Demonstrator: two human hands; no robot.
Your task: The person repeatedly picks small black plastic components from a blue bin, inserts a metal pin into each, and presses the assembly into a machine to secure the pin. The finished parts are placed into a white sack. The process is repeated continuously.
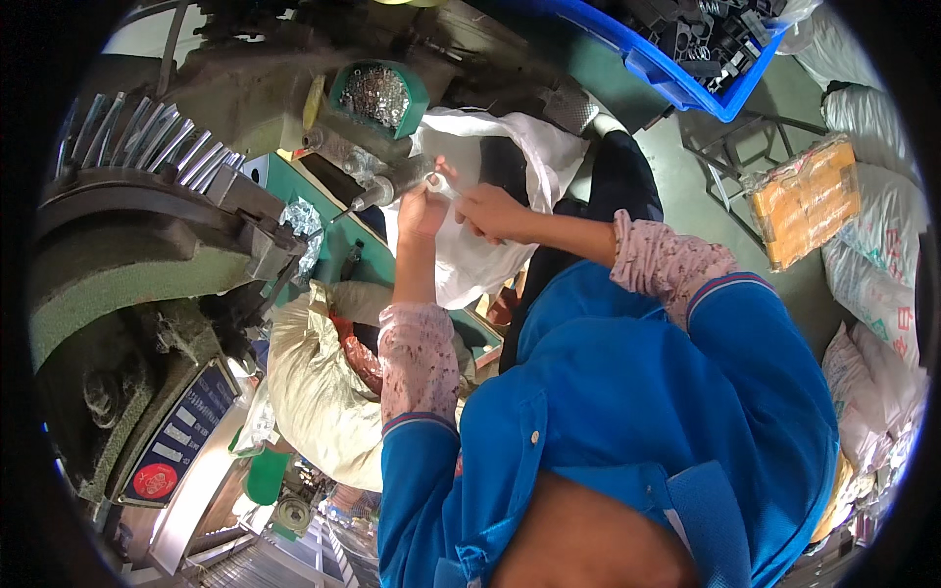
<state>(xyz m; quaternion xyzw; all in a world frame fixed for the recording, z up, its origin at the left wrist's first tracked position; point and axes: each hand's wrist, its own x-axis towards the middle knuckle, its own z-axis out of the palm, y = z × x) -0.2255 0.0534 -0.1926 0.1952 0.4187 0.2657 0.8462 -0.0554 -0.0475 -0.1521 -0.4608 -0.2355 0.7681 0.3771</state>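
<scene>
My left hand (423, 209) is raised to the tip of a metal spindle (392, 184) that sticks out of the green machine. Its fingers pinch a small pale part (437, 178) right at the spindle's end. My right hand (490, 212) sits close beside it, and its fingertips touch the same small part from the right. Both forearms wear patterned pink sleeves under blue shirt cuffs. A white bag (480, 260) lies spread beneath the hands, over my lap. What the right hand's palm holds is hidden.
A green tray (417, 93) of several small shiny metal pieces stands behind the spindle. A large grey machine wheel (108, 284) fills the left. A tan sack (314, 392) sits below it. A blue crate (676, 83) of black parts, an orange package (804, 201) and white sacks (877, 255) lie to the right.
</scene>
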